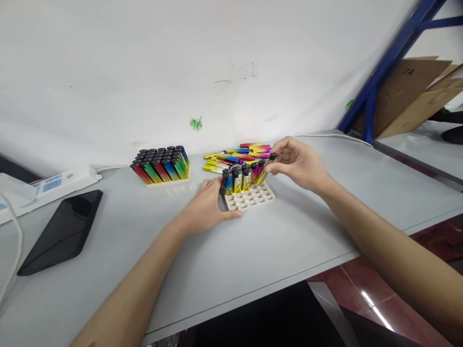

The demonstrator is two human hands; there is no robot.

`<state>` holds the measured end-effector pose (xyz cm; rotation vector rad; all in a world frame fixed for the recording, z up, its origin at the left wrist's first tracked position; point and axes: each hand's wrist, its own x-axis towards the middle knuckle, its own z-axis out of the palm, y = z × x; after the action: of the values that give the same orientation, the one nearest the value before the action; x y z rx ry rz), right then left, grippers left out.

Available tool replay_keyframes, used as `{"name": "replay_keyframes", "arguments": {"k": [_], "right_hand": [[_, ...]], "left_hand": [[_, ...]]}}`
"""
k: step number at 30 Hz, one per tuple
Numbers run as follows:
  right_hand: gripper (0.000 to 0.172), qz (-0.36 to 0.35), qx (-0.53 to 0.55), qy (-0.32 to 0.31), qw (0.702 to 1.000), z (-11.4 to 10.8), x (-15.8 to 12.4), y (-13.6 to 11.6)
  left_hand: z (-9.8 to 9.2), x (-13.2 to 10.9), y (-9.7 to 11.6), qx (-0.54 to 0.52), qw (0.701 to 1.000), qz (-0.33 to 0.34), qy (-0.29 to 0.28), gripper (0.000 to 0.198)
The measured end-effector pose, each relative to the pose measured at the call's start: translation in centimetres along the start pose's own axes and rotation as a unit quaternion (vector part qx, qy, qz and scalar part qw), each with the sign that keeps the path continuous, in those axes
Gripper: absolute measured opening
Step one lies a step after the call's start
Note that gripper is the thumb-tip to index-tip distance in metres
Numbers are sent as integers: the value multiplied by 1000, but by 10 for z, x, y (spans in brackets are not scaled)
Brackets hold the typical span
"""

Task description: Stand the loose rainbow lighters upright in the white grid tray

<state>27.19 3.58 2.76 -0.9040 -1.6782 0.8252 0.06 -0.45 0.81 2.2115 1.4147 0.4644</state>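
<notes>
The right hand (298,161) is pinched shut on a lighter (265,171), fingers and thumb closed round its black cap end; the lighter sits just left of and below that hand, over the far right corner of the white tray (253,198); its long axis is tilted, cap up and leaning to the right, yellow base down at the tray's cells; whether the base is already in a cell cannot be told. The left hand (208,205) is clamped on the tray's near left corner, thumb along the front edge, fingers on the left side; the two hands are apart, with the tray between them. A row of standing lighters (237,179) fills the tray's far cells, upright, caps up; the near cells show bare. Behind the tray lies a loose pile (237,155) of lighters on the worktop (253,255), lying flat; to the left stands a full tray (161,166); further left, a black phone (63,229).
</notes>
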Motion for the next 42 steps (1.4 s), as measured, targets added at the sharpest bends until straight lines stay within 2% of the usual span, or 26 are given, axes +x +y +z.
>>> {"name": "replay_keyframes", "arguments": {"k": [4, 8, 15, 19, 22, 25, 27, 29, 31, 38, 40, 42], "right_hand": [[43, -50, -141, -28, 988, 16, -9, 1], [37, -77, -210, -25, 974, 18, -10, 1], [26, -28, -263, -11, 964, 14, -10, -8], [23, -26, -260, 56, 964, 11, -9, -9], [27, -5, -308, 96, 946, 1, -1, 4], [26, 47, -402, 53, 913, -11, 7, 28], [39, 63, -451, 4, 890, -16, 10, 44], [46, 61, -482, -39, 873, -18, 12, 54], [47, 47, -496, -64, 865, -16, 13, 58], [31, 64, -491, -77, 865, -14, 12, 51], [24, 71, -459, -67, 883, -17, 12, 48], [21, 101, -388, -35, 915, -22, 14, 44]], "left_hand": [[0, 0, 1, 0, 1000, -4, 2, 83], [0, -1, 2, -2, 1000, -7, 2, 83], [0, -1, 1, -4, 1000, -5, 3, 82], [-1, -1, 2, -7, 1000, -2, 6, 81], [-1, -1, 2, -6, 1000, -5, 3, 83], [-1, -1, 2, -1, 1000, -8, -1, 84], [-2, -1, 2, 1, 1000, -7, -3, 83], [-2, -1, 2, 2, 1000, -8, -2, 82], [-1, -1, 1, 0, 1000, -9, -3, 82], [-1, 0, 1, 0, 1000, 1, 0, 82], [-1, 0, 0, -2, 1000, 2, 0, 82], [-1, -1, 0, -5, 1000, 2, 2, 82]]}}
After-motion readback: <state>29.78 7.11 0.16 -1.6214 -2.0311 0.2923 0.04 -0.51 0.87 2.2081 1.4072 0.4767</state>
